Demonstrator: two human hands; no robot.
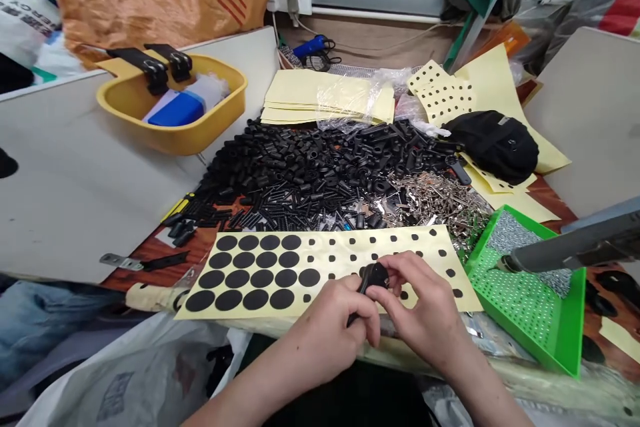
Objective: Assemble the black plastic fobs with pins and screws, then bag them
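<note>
Both my hands meet over the near edge of a yellow backing sheet [330, 253] that carries several large black round pads on its left and small black dots across the rest. My left hand [333, 327] is closed round a small black part [374, 275] with a rounded head. My right hand [425, 310] pinches at the top of that same part with its fingertips. Behind the sheet lies a big heap of black plastic tubes and pieces [320, 173], with a pile of small metal parts [435, 203] to its right.
A green perforated tray [530, 300] sits at right with a grey tool [575, 250] resting over it. A yellow bin [175, 107] stands back left, stacked yellow sheets [310, 97] and a black pouch [493, 143] behind. A plastic bag [125, 373] hangs near left.
</note>
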